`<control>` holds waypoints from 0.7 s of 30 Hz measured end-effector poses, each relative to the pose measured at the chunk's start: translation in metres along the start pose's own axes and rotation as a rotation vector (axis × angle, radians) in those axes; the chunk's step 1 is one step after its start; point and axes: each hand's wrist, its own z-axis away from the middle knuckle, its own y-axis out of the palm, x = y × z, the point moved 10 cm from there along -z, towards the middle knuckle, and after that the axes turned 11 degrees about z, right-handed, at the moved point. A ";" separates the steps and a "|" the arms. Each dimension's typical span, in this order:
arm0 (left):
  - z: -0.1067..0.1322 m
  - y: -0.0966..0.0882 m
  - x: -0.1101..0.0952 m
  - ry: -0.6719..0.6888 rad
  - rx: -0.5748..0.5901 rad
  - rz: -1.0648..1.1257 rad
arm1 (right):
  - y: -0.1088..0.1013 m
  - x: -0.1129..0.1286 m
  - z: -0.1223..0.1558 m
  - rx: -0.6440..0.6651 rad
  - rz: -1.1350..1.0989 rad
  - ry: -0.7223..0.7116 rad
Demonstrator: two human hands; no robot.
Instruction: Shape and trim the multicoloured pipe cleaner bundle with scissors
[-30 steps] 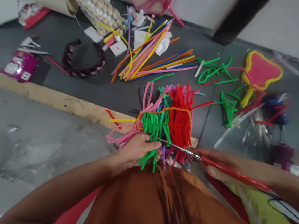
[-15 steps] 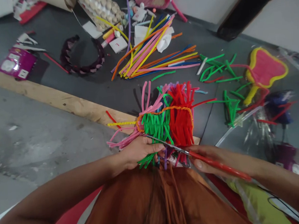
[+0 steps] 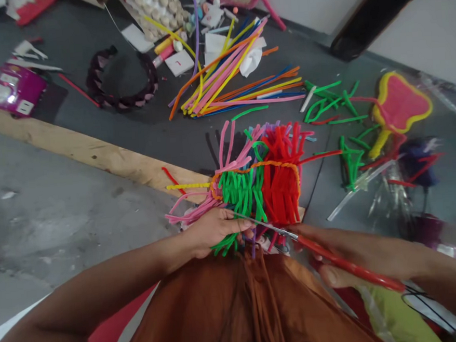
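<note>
A bundle of pipe cleaners, green, red and pink inside an orange loop, is held upright over my lap. My left hand is closed round its lower green and pink ends. My right hand grips red-handled scissors. Their metal blades reach left across the bottom of the green strands, just above my left thumb.
Long loose pipe cleaners lie on the dark mat behind, with green offcuts to the right. A braided headband, a purple packet, a pink and yellow shape and a wooden plank are about.
The scissor blades have stayed across the base of the green strands with small shifts; my right hand has drawn slightly right. The view has dropped a little.
</note>
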 end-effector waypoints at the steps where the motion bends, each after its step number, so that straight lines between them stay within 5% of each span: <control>1: 0.000 -0.001 0.001 -0.005 0.001 0.006 | 0.001 0.000 0.001 0.015 0.005 0.021; 21: -0.001 0.005 0.001 -0.047 0.055 -0.043 | 0.006 -0.005 -0.024 -0.121 -0.136 0.060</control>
